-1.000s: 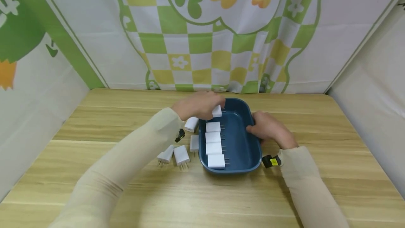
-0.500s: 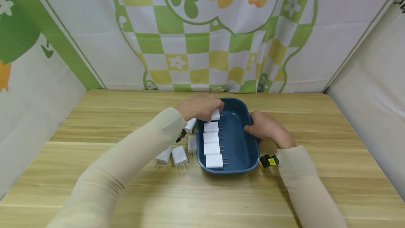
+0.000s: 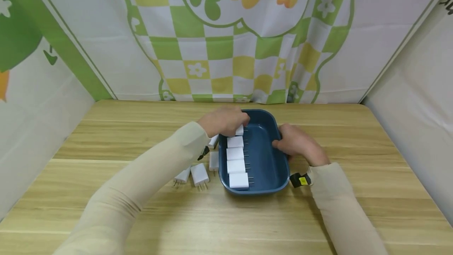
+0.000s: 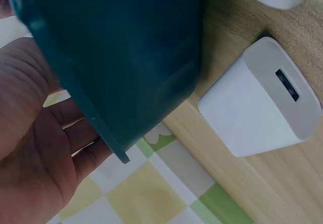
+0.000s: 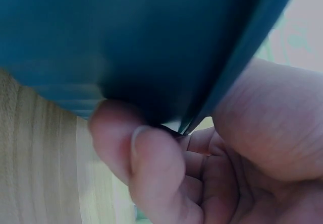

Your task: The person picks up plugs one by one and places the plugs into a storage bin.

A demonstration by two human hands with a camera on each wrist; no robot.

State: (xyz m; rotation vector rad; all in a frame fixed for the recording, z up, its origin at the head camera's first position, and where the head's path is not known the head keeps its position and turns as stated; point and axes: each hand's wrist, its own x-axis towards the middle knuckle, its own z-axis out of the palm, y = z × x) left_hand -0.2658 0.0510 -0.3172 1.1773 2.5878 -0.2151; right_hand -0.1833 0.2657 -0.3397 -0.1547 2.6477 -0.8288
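A deep blue rectangular tray (image 3: 263, 160) sits on the table. Down its left side runs a row of white USB wall chargers (image 3: 235, 154), lying flat with their prongs pointing right. At the far end of that row, my left hand (image 3: 225, 121) reaches over the rim and holds another charger (image 3: 240, 130), mostly covered by the fingers. My right hand (image 3: 299, 143) grips the tray's right wall, thumb inside; the right wrist view shows curled fingertips (image 5: 156, 158) against the outside. In the left wrist view the tray wall (image 4: 126, 72) hides the held charger.
Several loose chargers lie left of the tray, among them one charger (image 3: 199, 174) with prongs toward me and a charger (image 4: 262, 98) showing its USB port. The wooden table (image 3: 318, 215) ends at a patterned curtain (image 3: 219, 46) behind.
My left hand has lowered the held charger slightly toward me, closer to the others in the row. The right hand keeps its grip on the tray. The view has shifted a little.
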